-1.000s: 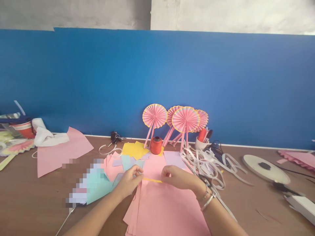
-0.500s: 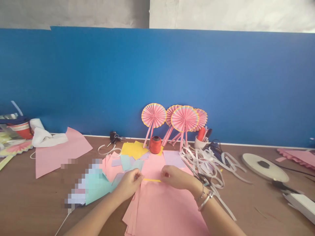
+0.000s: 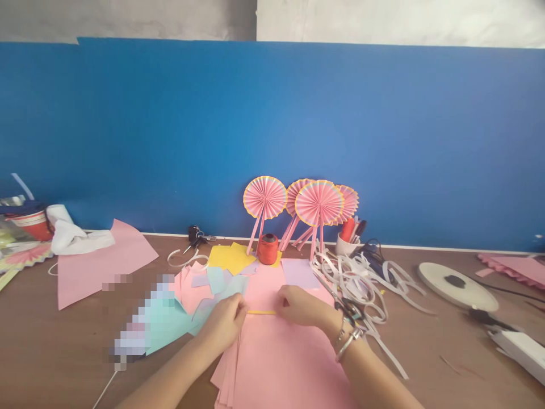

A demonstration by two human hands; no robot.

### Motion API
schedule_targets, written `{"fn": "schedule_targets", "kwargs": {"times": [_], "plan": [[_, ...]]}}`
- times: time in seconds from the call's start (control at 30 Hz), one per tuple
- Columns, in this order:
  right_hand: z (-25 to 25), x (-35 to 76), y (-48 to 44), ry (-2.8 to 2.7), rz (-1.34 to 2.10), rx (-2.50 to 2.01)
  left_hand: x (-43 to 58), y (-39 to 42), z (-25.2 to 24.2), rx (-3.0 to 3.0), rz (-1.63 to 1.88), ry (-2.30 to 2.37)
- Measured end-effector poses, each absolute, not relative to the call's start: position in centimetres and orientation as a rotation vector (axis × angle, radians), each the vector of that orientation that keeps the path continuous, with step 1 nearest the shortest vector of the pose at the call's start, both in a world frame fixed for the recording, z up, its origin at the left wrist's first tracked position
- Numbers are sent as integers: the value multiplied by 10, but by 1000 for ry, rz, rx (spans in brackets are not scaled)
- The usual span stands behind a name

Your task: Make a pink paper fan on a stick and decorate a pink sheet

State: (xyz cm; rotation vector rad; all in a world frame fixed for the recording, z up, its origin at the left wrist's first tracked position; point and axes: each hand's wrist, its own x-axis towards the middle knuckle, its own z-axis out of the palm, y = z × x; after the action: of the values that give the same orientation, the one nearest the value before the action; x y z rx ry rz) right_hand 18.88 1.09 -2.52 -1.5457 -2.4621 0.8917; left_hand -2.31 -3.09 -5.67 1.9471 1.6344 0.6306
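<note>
A thin yellow paper strip (image 3: 261,312) lies along the far edge of a stack of pink paper sheets (image 3: 281,363) on the wooden table (image 3: 51,346). My left hand (image 3: 225,321) pinches the strip's left end, fingers closed. Fingers curled, my right hand (image 3: 301,305) presses on the strip's right end; bracelets circle its wrist. Both hands rest on the pink stack.
Pink pleated paper fans (image 3: 317,203) lean on the blue wall behind an orange thread spool (image 3: 268,249). Yellow sheets (image 3: 231,257), teal and lilac scraps (image 3: 217,279), white paper strips (image 3: 361,278), a pen cup (image 3: 347,243), a round white disc (image 3: 457,286) and a loose pink sheet (image 3: 100,264) surround them.
The camera has tilted up slightly. Both hands stay on the yellow strip and have drawn a little closer together along it.
</note>
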Motion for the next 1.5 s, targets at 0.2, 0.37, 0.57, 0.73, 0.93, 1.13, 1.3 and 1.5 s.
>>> {"fn": "schedule_targets", "kwargs": {"times": [0.2,0.37,0.57,0.73,0.93,1.13,1.3,1.5], "plan": [[-27,188,11,-2480,858,-1553,-21,-33,-53,1974,578,1670],[-31,188,11,-2495,819,-1553,-20,-33,-53,1991,559,1681],[-29,187,10,-2522,798,-1554,-19,-33,-52,1998,527,1695],[-24,185,8,-2535,789,-1566,-19,-34,-51,2013,504,1700],[-21,184,6,-2551,756,-1601,-17,-37,-47,2032,458,1729],[-18,181,4,-2572,691,-1657,-16,-38,-46,2047,404,1753],[-11,176,-1,-2587,644,-1726,-15,-37,-48,2059,379,1774],[-6,172,-5,-2564,620,-1798,-15,-38,-45,2026,435,1764]]}}
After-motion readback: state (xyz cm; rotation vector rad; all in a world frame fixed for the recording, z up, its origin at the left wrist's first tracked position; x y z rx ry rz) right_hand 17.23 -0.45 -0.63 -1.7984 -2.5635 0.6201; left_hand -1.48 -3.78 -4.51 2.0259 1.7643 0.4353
